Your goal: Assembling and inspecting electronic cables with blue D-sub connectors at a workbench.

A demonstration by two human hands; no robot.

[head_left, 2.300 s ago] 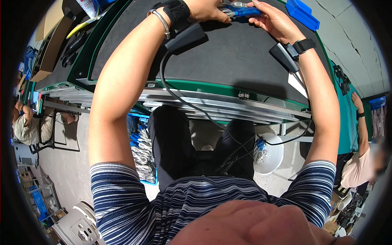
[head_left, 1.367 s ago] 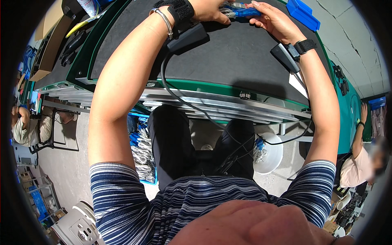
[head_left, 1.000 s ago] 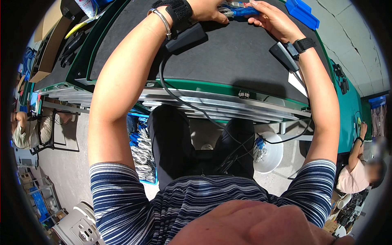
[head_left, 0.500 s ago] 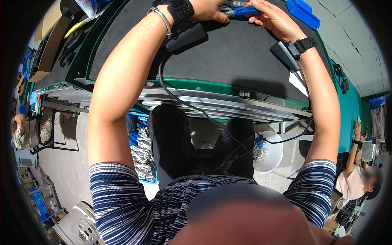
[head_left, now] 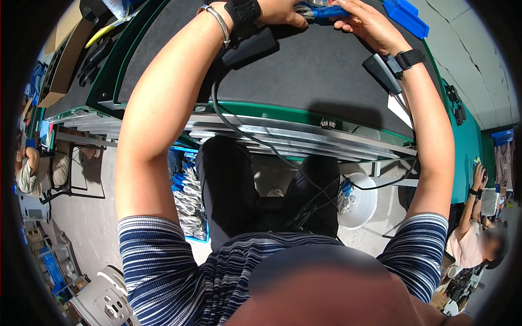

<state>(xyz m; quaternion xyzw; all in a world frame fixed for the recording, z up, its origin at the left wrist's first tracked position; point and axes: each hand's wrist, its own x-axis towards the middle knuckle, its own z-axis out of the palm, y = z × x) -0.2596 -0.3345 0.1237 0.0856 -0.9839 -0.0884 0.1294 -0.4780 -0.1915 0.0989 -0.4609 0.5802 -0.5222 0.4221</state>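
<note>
At the top edge of the view, a bundle of blue and silvery cable (head_left: 322,11) lies over the dark work surface, partly cut off by the frame. My right hand (head_left: 370,23) pinches its blue end between thumb and curled fingers. From the other side my left hand (head_left: 280,13) closes on the bundle, its thumb toward me and its other fingers largely out of view. A black band and a metal bracelet circle my left wrist; a black strap is on the right one. Black box-shaped devices with cords hang below both wrists.
A blue plastic bin (head_left: 406,17) stands at the table's far right corner. Under the table are a blue crate (head_left: 204,239) of grey-and-blue cables and a white bucket (head_left: 367,204) with more. A cord (head_left: 239,127) drapes over the green table edge. Other people sit at both sides.
Both hands stay on the bundle and have barely moved. The bundle sits slightly higher in the frame. At the far left, the other person's arm has shifted.
</note>
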